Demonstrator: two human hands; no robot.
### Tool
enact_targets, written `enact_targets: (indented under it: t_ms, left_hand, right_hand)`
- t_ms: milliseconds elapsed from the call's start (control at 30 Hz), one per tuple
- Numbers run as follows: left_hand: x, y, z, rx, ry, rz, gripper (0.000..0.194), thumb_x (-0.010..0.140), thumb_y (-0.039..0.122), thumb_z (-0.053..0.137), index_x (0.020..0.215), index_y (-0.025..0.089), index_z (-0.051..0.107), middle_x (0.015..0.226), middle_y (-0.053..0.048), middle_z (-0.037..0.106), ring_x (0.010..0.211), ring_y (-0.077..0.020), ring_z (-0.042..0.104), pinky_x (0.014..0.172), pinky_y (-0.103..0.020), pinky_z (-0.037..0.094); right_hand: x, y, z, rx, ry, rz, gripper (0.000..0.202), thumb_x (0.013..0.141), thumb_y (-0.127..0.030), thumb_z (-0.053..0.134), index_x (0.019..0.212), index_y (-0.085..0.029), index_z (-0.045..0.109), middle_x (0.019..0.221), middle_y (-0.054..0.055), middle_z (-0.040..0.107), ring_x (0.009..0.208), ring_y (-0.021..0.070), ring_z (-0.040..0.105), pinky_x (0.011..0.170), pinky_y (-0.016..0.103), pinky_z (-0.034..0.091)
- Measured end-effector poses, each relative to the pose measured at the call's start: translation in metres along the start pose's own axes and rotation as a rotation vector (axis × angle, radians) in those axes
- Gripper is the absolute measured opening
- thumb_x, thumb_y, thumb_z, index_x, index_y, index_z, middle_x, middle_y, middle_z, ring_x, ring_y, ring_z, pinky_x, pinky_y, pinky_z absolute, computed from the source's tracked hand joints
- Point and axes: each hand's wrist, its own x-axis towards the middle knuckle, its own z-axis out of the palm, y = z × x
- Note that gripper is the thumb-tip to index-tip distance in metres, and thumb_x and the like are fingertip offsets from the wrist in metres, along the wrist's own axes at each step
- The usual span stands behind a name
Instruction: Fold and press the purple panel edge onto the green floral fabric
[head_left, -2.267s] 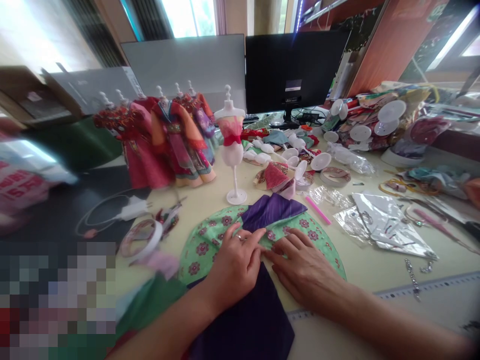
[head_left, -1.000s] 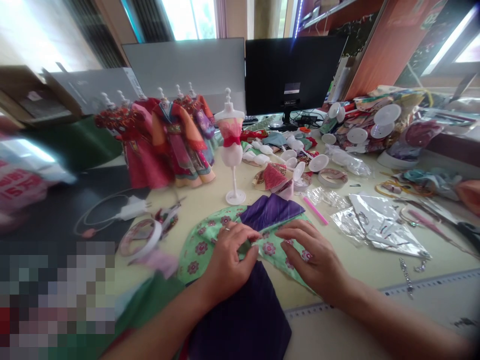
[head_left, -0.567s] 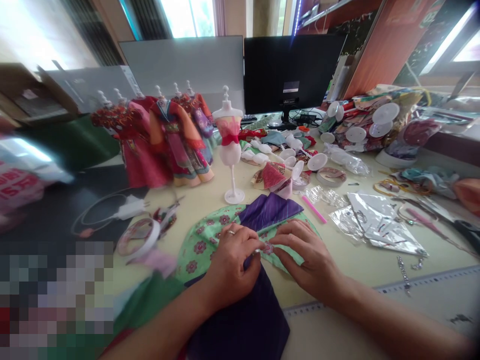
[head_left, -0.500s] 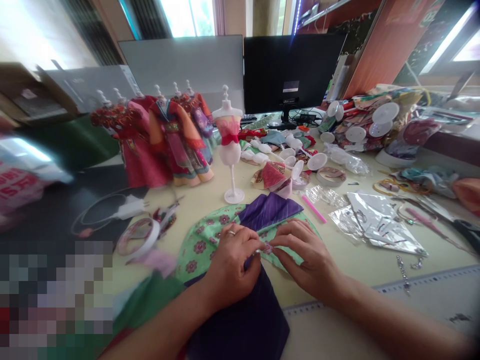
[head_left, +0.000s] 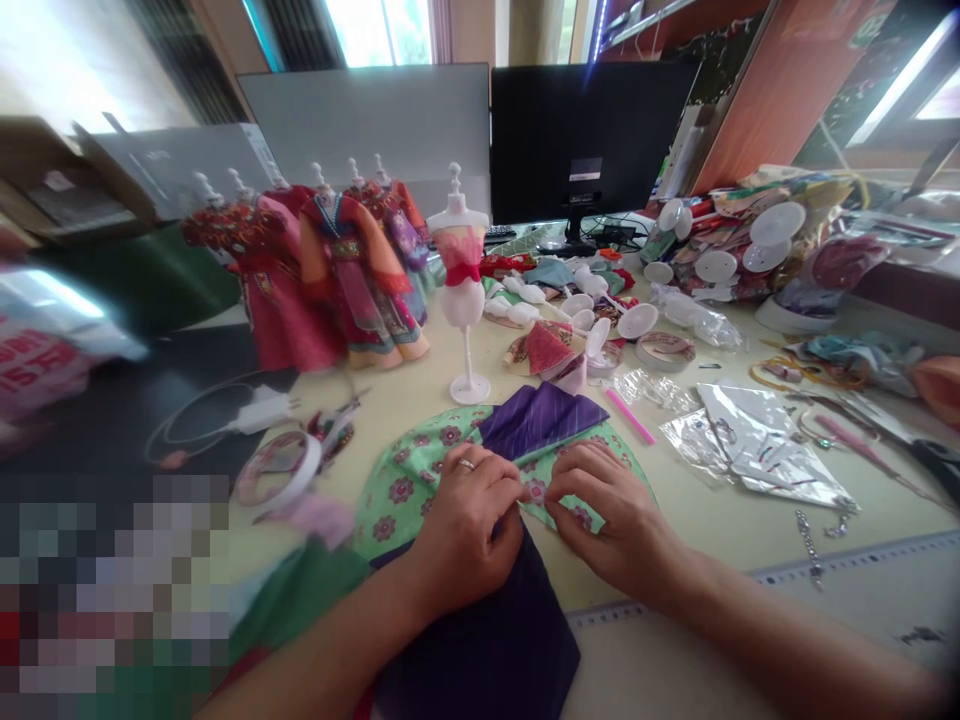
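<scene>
Green floral cloth (head_left: 420, 465) lies spread toward the near edge of the table (head_left: 405, 395), with a striped purple panel (head_left: 544, 415) over its far border and a dark purple cloth (head_left: 487, 640) nearest the wearer; whether these pieces are joined is hidden. The left hand (head_left: 476, 520) is closed, thumb against bent forefinger, and appears to grasp the green fabric's inner edge. The right hand (head_left: 619, 510) is curled, thumb and fingertip close together; whether it grips anything thin cannot be told. Change to note: its fingertips, which almost met the left ones half a second earlier, now stand slightly apart, exposing a printed flower between. Handling thus appears to remain at the same edge, the left hand steadying while the right shifts.
</scene>
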Motion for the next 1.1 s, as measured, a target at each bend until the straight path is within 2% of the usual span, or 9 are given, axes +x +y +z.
enact_targets:
  t_ms: [133,400,567,667,833,1000,1100]
  left_hand:
    - [-0.001,0.001,0.0,-0.002,0.005,0.016,0.017,0.08,0.006,0.047,0.083,0.017,0.06,0.083,-0.004,0.061,0.084,-0.0202,0.052,0.089,-0.043,0.037]
    - [-0.003,0.001,0.002,0.001,0.013,0.021,0.017,0.079,0.005,0.047,0.081,0.017,0.059,0.081,-0.004,0.061,0.084,-0.0201,0.051,0.089,-0.043,0.038]
    - [-0.003,-0.001,0.003,-0.002,0.014,0.06,0.016,0.077,0.004,0.047,0.079,0.016,0.059,0.08,-0.004,0.061,0.082,-0.0199,0.051,0.09,-0.044,0.036]
    - [-0.003,-0.001,0.003,-0.002,0.018,0.052,0.017,0.077,0.005,0.047,0.079,0.016,0.059,0.08,-0.004,0.061,0.082,-0.0202,0.051,0.091,-0.045,0.036]
    - [-0.002,0.003,0.004,-0.021,0.071,0.015,0.025,0.079,0.004,0.047,0.094,0.018,0.063,0.084,-0.004,0.063,0.082,-0.0206,0.052,0.087,-0.044,0.038]
    - [-0.005,0.003,0.004,-0.037,0.111,-0.007,0.04,0.079,0.004,0.045,0.116,0.015,0.054,0.09,-0.006,0.066,0.087,-0.0221,0.054,0.09,-0.046,0.038]
    - [-0.006,0.001,0.003,-0.036,0.13,-0.012,0.039,0.077,0.003,0.045,0.113,0.015,0.055,0.089,-0.006,0.066,0.086,-0.0217,0.055,0.09,-0.046,0.039]
  right_hand:
    - [-0.001,-0.001,0.001,0.0,0.001,0.014,0.013,0.084,-0.01,0.049,0.076,-0.019,0.052,0.074,0.002,0.054,0.072,0.0163,0.051,0.069,0.033,0.041]
    - [-0.002,-0.002,-0.001,-0.002,-0.018,-0.01,0.011,0.082,-0.01,0.051,0.088,-0.018,0.055,0.08,0.004,0.056,0.078,0.0186,0.051,0.071,0.035,0.042]
    - [-0.003,0.0,0.0,-0.018,-0.039,-0.053,0.009,0.083,-0.009,0.051,0.082,-0.018,0.054,0.077,0.004,0.056,0.074,0.0171,0.05,0.07,0.034,0.041]
    - [-0.003,0.0,0.002,-0.018,-0.056,-0.027,0.011,0.083,-0.008,0.05,0.078,-0.018,0.052,0.074,0.004,0.056,0.071,0.0162,0.049,0.066,0.032,0.04]
    - [-0.002,-0.002,-0.002,0.133,-0.041,0.123,0.014,0.08,-0.008,0.047,0.071,-0.019,0.047,0.072,0.002,0.052,0.069,0.0145,0.05,0.062,0.028,0.04]
    - [-0.001,-0.005,-0.01,0.323,-0.069,0.399,0.015,0.079,-0.015,0.051,0.066,-0.019,0.047,0.069,0.0,0.051,0.067,0.0132,0.049,0.065,0.028,0.04]
    - [-0.005,-0.008,-0.015,0.511,-0.122,0.636,0.017,0.08,-0.025,0.054,0.065,-0.019,0.05,0.065,-0.001,0.05,0.063,0.0117,0.046,0.06,0.026,0.037]
